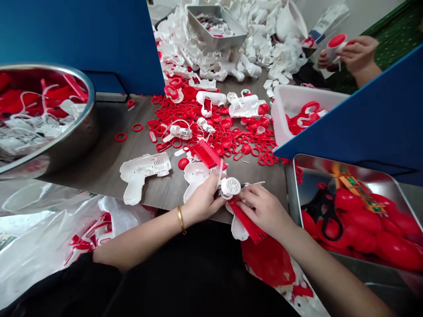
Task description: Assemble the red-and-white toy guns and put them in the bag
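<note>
Near the table's front edge, my left hand (205, 196) is closed around a small white part with a round, patterned end (231, 186). Close on its right, my right hand (264, 209) has its fingers bent together against the part, where thin wires show; what they pinch is hidden. A long red strip-like piece (251, 224) slants down beneath my right fingers, over a white shell piece (238, 228). Behind my left hand lies a white gun-shaped shell half (194, 175), partly covered, with a red block (208, 154) above it. Another gun-shaped shell half (142, 174) lies to the left.
Loose red rings and small parts (198, 127) are heaped mid-table. A metal bowl (89, 105) stands left, a metal tray (297, 193) with scissors (325, 215) right. Blue panels (132, 44) flank the table. Across it, another person's hands (358, 55) hold a red-topped white part.
</note>
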`<state>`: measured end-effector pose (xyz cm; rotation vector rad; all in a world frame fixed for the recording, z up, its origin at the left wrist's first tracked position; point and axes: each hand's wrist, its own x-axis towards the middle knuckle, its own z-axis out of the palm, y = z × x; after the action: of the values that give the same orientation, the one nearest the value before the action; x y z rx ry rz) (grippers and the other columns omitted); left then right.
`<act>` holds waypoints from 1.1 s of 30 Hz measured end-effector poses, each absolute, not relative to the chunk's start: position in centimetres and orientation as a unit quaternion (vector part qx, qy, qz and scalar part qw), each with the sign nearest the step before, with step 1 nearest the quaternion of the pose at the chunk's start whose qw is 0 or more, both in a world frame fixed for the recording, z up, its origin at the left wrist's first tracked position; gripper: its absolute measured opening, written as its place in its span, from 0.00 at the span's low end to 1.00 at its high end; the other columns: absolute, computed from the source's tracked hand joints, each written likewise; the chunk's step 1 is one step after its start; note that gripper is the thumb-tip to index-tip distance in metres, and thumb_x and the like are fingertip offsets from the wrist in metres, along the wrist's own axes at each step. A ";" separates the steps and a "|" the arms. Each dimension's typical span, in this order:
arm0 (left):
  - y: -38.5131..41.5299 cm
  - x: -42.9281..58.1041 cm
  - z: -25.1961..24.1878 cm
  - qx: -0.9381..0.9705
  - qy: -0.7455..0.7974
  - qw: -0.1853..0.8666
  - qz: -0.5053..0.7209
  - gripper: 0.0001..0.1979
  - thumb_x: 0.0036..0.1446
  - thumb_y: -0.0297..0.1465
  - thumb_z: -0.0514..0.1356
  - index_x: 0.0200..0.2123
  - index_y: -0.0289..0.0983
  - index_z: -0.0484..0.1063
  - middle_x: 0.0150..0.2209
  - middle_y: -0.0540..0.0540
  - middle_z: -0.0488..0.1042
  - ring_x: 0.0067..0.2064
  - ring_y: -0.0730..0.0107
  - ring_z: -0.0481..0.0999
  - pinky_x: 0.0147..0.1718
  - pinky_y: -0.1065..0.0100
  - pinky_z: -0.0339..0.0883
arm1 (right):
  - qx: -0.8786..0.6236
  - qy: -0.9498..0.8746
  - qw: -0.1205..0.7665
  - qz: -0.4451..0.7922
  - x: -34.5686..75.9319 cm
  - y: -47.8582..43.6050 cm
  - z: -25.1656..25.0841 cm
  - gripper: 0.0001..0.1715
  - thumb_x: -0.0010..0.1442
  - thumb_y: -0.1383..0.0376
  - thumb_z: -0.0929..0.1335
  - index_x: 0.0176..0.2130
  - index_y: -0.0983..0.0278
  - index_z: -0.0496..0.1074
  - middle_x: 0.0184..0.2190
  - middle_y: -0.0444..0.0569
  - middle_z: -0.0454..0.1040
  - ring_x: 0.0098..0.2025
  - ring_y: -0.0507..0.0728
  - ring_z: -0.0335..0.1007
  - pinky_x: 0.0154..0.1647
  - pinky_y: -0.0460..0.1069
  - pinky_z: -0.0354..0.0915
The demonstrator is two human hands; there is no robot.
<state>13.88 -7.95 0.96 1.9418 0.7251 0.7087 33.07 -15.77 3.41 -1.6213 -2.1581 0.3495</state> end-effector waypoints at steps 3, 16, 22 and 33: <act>-7.8 13.5 1.0 0.756 0.288 0.495 0.316 0.19 0.59 0.34 0.57 0.52 0.36 0.60 0.46 0.40 0.71 0.47 0.60 0.72 0.47 0.61 0.65 | -0.630 -0.705 0.269 0.181 33.1 -16.2 4.0 0.06 0.62 0.64 0.66 0.38 0.61 0.72 0.35 0.48 0.74 0.35 0.55 0.73 0.36 0.49 0.69; -5.6 16.3 3.5 0.771 0.298 0.508 0.241 0.08 0.59 0.32 0.57 0.41 0.36 0.64 0.35 0.46 0.73 0.36 0.63 0.73 0.35 0.65 0.63 | -0.658 -0.714 0.155 0.181 33.6 -16.7 5.1 0.07 0.61 0.64 0.64 0.32 0.61 0.71 0.30 0.47 0.75 0.33 0.56 0.73 0.35 0.50 0.66; -5.6 16.2 3.6 0.774 0.287 0.512 0.240 0.09 0.59 0.32 0.57 0.42 0.37 0.64 0.34 0.47 0.73 0.35 0.63 0.73 0.35 0.66 0.62 | -0.672 -0.705 0.112 0.194 33.9 -15.9 5.2 0.07 0.59 0.64 0.65 0.31 0.61 0.71 0.28 0.46 0.75 0.30 0.56 0.73 0.32 0.50 0.66; -5.4 16.2 3.6 0.757 0.279 0.541 0.235 0.07 0.57 0.31 0.56 0.39 0.38 0.64 0.33 0.49 0.71 0.34 0.66 0.71 0.36 0.66 0.63 | -0.680 -0.700 0.127 0.180 33.5 -16.0 4.1 0.06 0.59 0.62 0.65 0.31 0.61 0.69 0.28 0.47 0.73 0.31 0.57 0.73 0.33 0.51 0.67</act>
<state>16.20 -5.35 3.59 1.7994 0.6638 0.5572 33.49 -15.97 4.11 -1.9782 -2.0358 0.5227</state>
